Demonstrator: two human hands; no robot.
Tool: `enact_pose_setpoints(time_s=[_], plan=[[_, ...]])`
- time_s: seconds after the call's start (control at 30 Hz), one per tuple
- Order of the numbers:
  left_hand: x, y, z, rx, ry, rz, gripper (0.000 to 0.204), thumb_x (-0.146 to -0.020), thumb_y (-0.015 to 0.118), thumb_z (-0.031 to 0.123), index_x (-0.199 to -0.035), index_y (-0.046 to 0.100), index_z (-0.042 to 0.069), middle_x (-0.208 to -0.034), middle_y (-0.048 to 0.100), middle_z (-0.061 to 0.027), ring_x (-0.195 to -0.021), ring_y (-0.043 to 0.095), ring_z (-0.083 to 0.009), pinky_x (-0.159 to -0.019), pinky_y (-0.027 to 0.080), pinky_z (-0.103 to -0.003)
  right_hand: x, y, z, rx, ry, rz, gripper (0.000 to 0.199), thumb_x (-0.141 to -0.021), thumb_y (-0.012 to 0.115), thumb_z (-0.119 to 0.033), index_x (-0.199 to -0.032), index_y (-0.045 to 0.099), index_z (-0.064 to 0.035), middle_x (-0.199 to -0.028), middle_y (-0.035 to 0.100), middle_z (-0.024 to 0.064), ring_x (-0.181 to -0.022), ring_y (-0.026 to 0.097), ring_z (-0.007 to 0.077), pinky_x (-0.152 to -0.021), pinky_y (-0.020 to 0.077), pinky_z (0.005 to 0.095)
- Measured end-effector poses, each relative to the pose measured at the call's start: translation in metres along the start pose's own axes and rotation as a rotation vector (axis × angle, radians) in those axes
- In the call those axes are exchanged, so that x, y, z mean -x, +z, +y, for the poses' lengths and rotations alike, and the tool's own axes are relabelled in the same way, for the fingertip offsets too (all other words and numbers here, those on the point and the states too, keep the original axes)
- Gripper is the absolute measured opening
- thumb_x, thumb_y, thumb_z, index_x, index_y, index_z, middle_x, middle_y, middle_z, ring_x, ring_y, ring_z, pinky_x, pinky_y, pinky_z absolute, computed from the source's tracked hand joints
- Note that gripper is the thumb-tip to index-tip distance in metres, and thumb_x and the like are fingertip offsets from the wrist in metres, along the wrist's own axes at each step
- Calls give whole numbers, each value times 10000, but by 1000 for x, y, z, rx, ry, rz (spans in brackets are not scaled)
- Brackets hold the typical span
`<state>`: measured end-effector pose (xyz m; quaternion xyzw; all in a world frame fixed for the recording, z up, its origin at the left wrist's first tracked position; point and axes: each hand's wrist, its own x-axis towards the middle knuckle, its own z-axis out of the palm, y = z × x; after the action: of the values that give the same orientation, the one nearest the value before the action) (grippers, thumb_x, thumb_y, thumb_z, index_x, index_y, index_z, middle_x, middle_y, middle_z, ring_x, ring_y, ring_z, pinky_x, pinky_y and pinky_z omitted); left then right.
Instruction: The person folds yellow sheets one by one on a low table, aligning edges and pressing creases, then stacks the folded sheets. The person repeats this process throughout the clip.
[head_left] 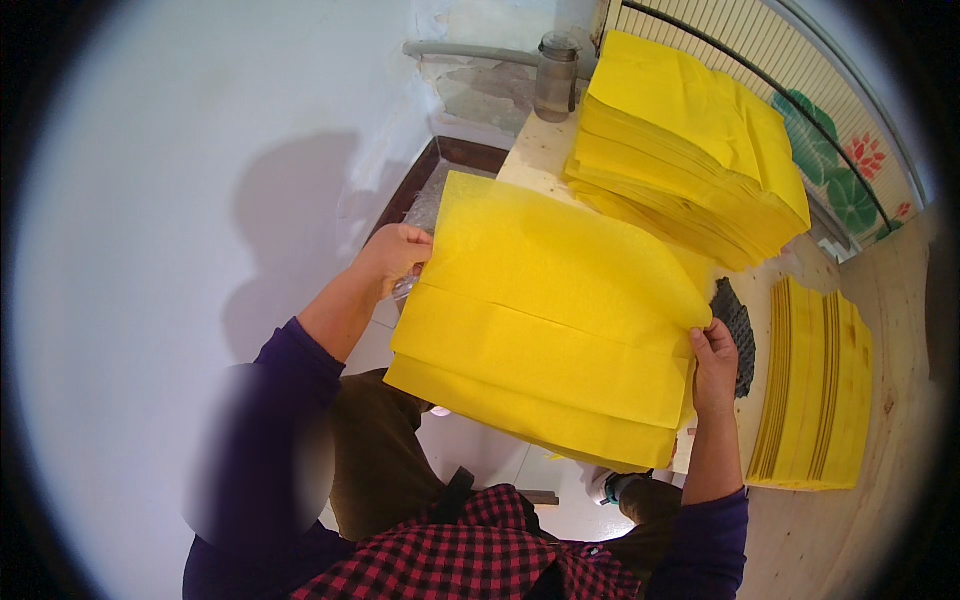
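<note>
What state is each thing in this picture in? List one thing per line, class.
Yellow paper sheets: folded in layers, held up by both side edges.
Left hand: gripping the sheets' left edge.
Right hand: pinching the right edge.
Tall yellow stack: piled, slightly fanned.
Flat yellow stack: lying on the table.
Glass jar: upright, lidded.

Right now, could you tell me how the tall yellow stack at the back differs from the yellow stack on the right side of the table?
The tall stack is thick and loosely piled, with uneven, fanned edges; the right stack is thin and flat, with squared edges. The tall stack sits at the back beside a glass jar; the right stack lies near the front, just beyond the right hand. Neither hand touches either stack. Both are the same bright yellow paper, resting on the wooden table.
</note>
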<state>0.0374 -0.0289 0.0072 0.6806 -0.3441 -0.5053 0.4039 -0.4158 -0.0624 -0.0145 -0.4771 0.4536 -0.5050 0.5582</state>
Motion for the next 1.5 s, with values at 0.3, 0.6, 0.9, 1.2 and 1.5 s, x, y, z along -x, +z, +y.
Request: enact_pose_setpoints(time_s=[0.3,0.6,0.9,1.2,1.5], plan=[[0,0,-3,-14,20,21,63,-817,588,21,-824,643,-9,-780,629,-51,-672,564,-143,-624,459,-259,1,3,-4,36,17,7,77,-897,607,-57,-967,590,-33,-935,611,1,-843,557,99,-779,449,237],[-3,-2,-10,-37,43,30,75,-835,581,60,-856,637,15,-793,625,-48,-693,568,-135,-630,453,-267,0,5,-6,81,11,35,61,-903,589,-57,-960,583,-34,-907,603,-3,-813,551,92,-746,448,233],[6,-2,-6,122,0,4,153,-911,577,225,-891,613,77,-808,620,-18,-698,573,-108,-628,466,-249,0,10,-9,86,44,76,45,-910,589,-71,-939,560,-52,-906,599,-14,-827,546,72,-765,433,213],[11,5,-6,81,25,75,160,-872,625,174,-911,623,20,-766,597,-34,-684,553,-133,-594,434,-273,1,12,-9,144,3,97,267,-927,550,-78,-1188,531,-26,-1004,598,30,-910,567,131,-816,450,258],[1,-2,-16,114,26,47,115,-855,639,133,-909,619,34,-778,604,-38,-675,559,-131,-603,447,-263,6,9,-14,36,75,85,453,-973,491,-187,-1393,380,-58,-1185,579,87,-1052,548,172,-900,438,298]])
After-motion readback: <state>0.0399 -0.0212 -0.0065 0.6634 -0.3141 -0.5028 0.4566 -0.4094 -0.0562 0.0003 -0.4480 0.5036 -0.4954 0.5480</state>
